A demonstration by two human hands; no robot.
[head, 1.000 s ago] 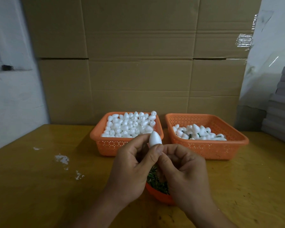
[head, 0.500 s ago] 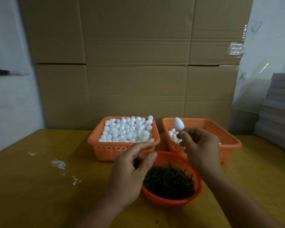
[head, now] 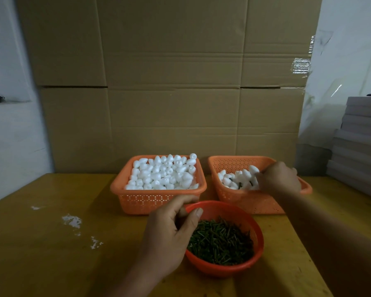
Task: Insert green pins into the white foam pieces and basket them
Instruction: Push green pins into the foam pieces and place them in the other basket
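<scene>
Two orange perforated plastic baskets sit side by side at the back of the yellow-brown wooden surface (head: 51, 243), against a wall of brown cardboard sheets (head: 169, 82). White crumbs or smears (head: 71, 219) dot the surface at far left.

Left basket (head: 159, 200): heaped with plain white egg-shaped foam pieces (head: 163, 172), no pins visible in them.

Left hand (head: 169, 236): hovers at the near-left rim of the round red-orange plastic bowl (head: 229, 269), fingers loosely curled, thumb extended, nothing visibly held. It sits between the left basket and the bowl, close to both.

Bowl holds a dense tangle of dark green pins (head: 221, 241), just right of the left hand.

Right basket (head: 248, 204): partly filled with finished foam pieces (head: 238, 179), several showing dark pin ends. Right hand (head: 278, 176) reaches into it, knuckles up, fingers curled down among the pieces; a white piece shows at its fingertips, but whether it is pinched or already let go cannot be told.

Far right: a stack of grey flat boards (head: 360, 146), well apart from the work.

Risks, as judged: the left basket is piled above its rim, so a careless grab could roll pieces off onto the surface. The pins are tangled; pulling one may drag several out. The right forearm crosses near the bowl's far side and could nudge it on withdrawal.
</scene>
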